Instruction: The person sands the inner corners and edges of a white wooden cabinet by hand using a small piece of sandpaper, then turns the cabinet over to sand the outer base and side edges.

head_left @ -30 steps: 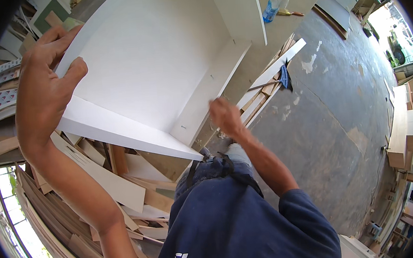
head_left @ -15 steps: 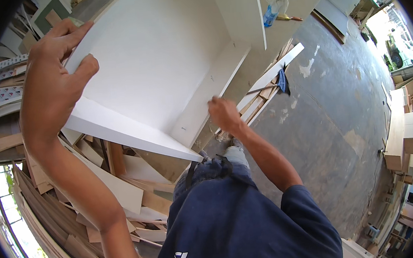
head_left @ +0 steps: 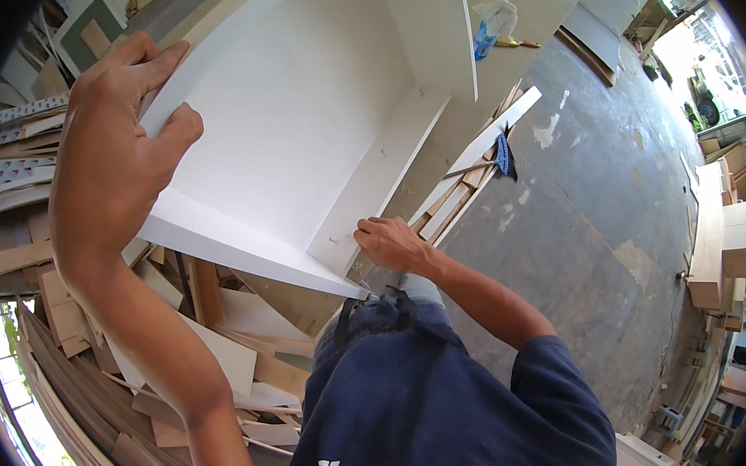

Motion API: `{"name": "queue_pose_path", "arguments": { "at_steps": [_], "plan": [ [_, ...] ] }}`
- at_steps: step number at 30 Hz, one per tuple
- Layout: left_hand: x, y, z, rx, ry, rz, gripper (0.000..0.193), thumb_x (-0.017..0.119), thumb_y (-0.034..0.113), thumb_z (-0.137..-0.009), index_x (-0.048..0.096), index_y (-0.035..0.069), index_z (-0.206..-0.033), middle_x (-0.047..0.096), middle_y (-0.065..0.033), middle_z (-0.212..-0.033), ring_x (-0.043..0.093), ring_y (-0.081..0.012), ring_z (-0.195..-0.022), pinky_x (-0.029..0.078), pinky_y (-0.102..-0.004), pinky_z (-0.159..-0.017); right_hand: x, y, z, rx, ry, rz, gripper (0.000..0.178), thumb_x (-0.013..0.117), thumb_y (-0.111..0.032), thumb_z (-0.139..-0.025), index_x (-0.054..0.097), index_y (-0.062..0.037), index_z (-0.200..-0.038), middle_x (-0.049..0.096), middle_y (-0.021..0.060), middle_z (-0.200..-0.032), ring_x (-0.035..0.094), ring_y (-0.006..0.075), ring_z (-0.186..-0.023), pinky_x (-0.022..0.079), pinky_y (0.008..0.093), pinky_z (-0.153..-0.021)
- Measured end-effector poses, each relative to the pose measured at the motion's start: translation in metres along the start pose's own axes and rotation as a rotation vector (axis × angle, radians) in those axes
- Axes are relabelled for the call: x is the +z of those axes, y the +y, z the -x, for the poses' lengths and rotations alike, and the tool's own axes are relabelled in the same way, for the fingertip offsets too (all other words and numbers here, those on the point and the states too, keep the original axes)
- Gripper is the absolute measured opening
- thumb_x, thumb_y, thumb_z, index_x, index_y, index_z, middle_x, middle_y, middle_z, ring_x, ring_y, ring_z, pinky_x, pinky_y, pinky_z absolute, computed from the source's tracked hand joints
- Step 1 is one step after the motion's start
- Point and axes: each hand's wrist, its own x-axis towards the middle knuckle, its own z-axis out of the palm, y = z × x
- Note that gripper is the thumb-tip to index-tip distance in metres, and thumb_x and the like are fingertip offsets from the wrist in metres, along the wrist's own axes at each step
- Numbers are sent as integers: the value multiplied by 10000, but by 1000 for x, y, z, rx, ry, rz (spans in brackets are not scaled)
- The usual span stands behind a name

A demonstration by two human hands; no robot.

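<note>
Right hand (head_left: 391,242) has dropped to the near end of the rail (head_left: 379,175) on the white cabinet (head_left: 293,108), shifting work there; its fingers look curled, can't tell if holding anything, while left hand (head_left: 113,157) pinches the upper-left edge, cabinet between both.

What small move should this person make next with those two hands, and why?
Perhaps settle the right hand firmly on the right-hand board of the white box: the left hand grips the opposite side between thumb and fingers, while the right, loosely curled, is close to that board's near end, with contact unclear.
</note>
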Motion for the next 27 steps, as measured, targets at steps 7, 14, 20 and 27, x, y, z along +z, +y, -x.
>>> {"name": "queue_pose_path", "arguments": {
  "at_steps": [7, 14, 20, 27],
  "plan": [
    [1, 19, -9, -61, -41, 55, 500, 646, 121, -801, 681, -52, -1268, 655, -160, -1127, 616, -309, -1019, 515, -381, -851, -14, 61, 6, 170, 146, 33, 129, 597, -84, -867, 677, -21, -946, 691, 164, -984, 693, 349, -927, 602, 461, -765],
    [3, 21, -6, -46, -8, -11, 528, 622, 31, -747, 664, -72, -1264, 616, -173, -1024, 614, -300, -872, 499, -355, -836, -17, 100, 15, 308, 644, -19, 85, 707, -72, -873, 738, -83, -951, 702, 100, -865, 699, 317, -736, 566, 408, -637],
    [5, 15, -10, -42, -95, 1, 529, 617, -16, -736, 683, -60, -1258, 626, -164, -1032, 630, -277, -898, 506, -348, -853, -19, 137, 15, 414, 735, 77, 69, 730, -52, -858, 721, -62, -926, 676, 107, -845, 670, 300, -690, 540, 379, -593],
    [-21, 23, -5, -158, -176, -74, 608, 615, -44, -721, 681, 0, -1323, 641, -166, -1070, 644, -287, -929, 509, -371, -885, -3, 69, 9, 60, 565, -223, 98, 729, -32, -835, 694, -62, -922, 670, 108, -858, 676, 302, -767, 564, 393, -614]
  ]
}}
